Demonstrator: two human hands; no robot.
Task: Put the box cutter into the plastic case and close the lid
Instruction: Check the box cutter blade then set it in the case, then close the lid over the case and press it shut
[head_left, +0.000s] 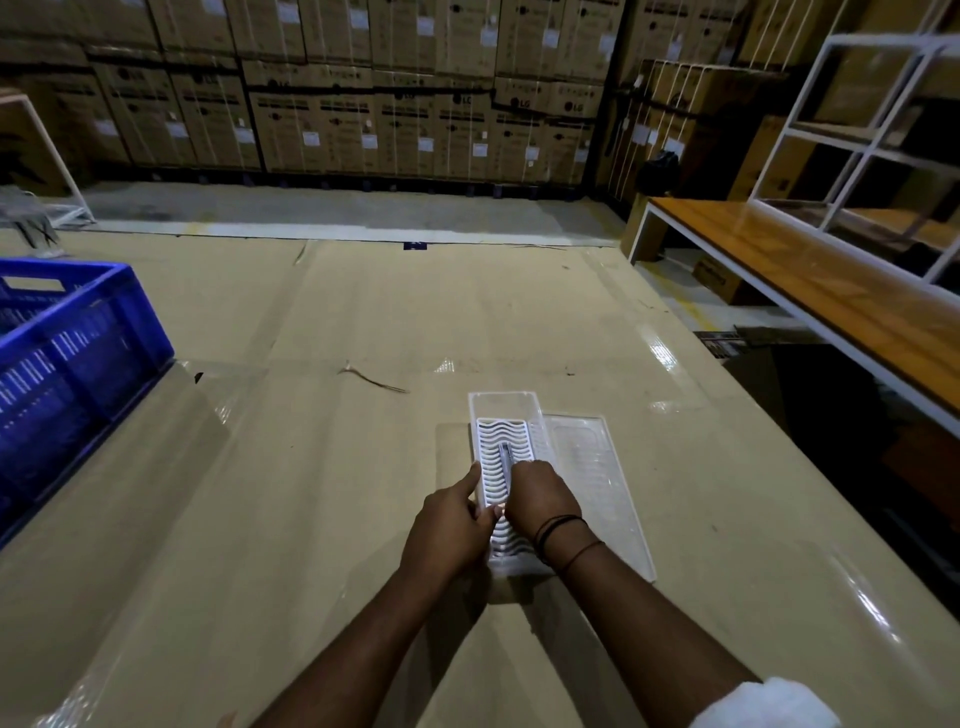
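A long clear plastic case (480, 402) lies on the cardboard-covered surface, with a white wavy-slotted insert (503, 434) inside it. Its clear lid (597, 483) lies flat beside it on the right, off the case. A slim grey box cutter (505, 457) lies lengthwise on the insert, its near end in the fingers of my right hand (540, 496). My left hand (449, 525) grips the case's left edge, thumb along the rim. Both hands cover the near half of the case.
A blue slotted crate (78, 343) stands at the left. A wooden bench with a white frame (810, 291) runs along the right, white shelving (883, 130) above it. Stacked cardboard boxes (363, 104) fill the back wall. The surface drops off at its right edge.
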